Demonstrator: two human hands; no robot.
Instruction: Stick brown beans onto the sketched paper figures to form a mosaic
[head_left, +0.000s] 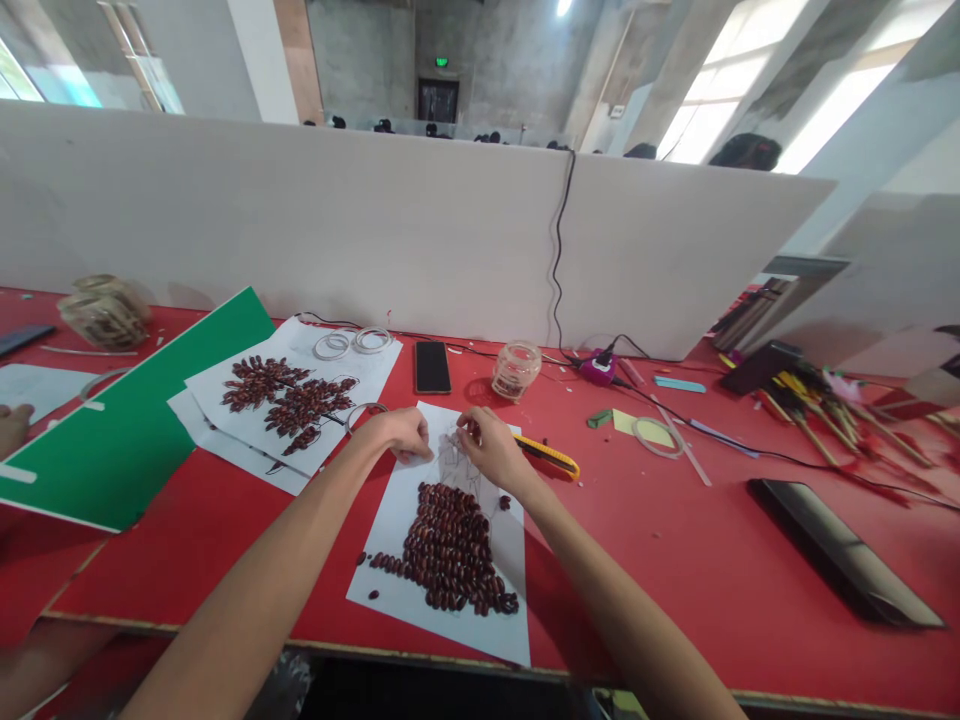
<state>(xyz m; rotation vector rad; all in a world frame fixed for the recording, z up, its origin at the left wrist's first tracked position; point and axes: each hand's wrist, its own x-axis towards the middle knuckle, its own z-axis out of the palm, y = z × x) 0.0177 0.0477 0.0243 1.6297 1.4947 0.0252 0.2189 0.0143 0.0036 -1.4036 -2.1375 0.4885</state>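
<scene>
A white sheet [390, 590] lies in front of me on the red table [675, 540], covered in its middle by a patch of dark brown beans [450, 545]. My left hand [403, 434] rests at the sheet's top left with fingers curled in a pinch. My right hand [491, 445] sits at the sheet's top, fingers pressed together over a pencil-drawn part. What either hand pinches is too small to make out. A yellow utility knife [553, 456] lies just right of my right hand.
Finished bean pictures [289, 400] and a green board [127, 420] lie left; tape rings [352, 342], a phone [432, 366] and a small glass jar [516, 369] behind. A tablet [840, 550], sticks [825, 415] and cables are right. Another person's hand [13, 425] shows far left.
</scene>
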